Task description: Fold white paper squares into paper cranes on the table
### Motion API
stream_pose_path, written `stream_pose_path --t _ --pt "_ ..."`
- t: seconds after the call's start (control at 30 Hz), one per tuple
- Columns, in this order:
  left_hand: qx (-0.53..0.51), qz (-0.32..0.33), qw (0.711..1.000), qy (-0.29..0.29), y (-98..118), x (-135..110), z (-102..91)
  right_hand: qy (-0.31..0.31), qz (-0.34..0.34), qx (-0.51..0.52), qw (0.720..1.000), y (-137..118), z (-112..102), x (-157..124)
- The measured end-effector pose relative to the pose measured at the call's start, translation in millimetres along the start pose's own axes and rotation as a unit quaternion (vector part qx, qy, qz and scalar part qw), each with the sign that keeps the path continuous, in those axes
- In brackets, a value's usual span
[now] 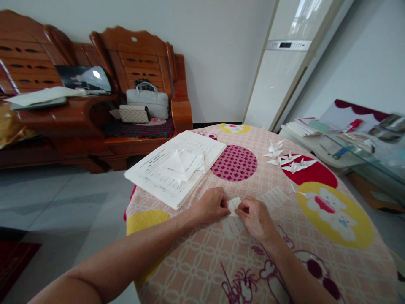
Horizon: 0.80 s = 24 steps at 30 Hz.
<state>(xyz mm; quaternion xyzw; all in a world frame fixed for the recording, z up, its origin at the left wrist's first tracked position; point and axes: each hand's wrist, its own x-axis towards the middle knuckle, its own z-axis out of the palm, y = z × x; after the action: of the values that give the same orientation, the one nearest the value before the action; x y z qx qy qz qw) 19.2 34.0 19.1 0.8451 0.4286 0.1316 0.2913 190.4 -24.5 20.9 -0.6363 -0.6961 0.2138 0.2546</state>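
A small white folded piece of paper (234,205) lies near the middle of the patterned tablecloth (196,261). On its left side, the fingers of my left hand (215,202) are closed at the edge. My right hand (254,214) pinches the opposite edge, so the paper spans the gap between both hands. Fine creases on it are too small to make out. Several white folded paper cranes (292,162) rest at the far right of the table. Beyond my left hand, loose white paper pieces (179,166) sit on a stack of printed sheets (155,179).
Behind the table stands a wooden chair (136,55) with a grey handbag (152,101) and a quilted purse (134,114). A tall white air conditioner (275,84) is by the wall. At right, a glass-topped stand (373,156) holds papers and other items near the table's edge.
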Motion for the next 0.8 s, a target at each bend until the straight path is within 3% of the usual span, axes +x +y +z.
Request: stream_pose_path --t 0.13,0.23,0.43,0.57,0.8 --pt "-0.018 0.029 0.999 0.027 1.3 -5.7 0.2 0.003 0.002 -0.002 1.0 0.0 -0.1 0.1" --pt "-0.046 0.098 0.993 0.046 2.1 -11.3 2.8 0.002 0.0 0.001 1.0 0.3 0.9 0.1" --pt "0.054 0.258 0.964 -0.015 -0.7 -17.2 9.1 -0.004 -0.017 0.012 1.0 6.9 -0.2 1.5" --pt "0.114 0.285 0.951 -0.043 -4.4 -17.4 7.2 -0.054 -0.011 0.05 0.997 16.1 -13.2 2.0" --pt "0.131 0.289 0.948 -0.039 -6.3 -17.9 6.4 -0.112 0.015 0.116 0.987 30.0 -30.6 -0.2"
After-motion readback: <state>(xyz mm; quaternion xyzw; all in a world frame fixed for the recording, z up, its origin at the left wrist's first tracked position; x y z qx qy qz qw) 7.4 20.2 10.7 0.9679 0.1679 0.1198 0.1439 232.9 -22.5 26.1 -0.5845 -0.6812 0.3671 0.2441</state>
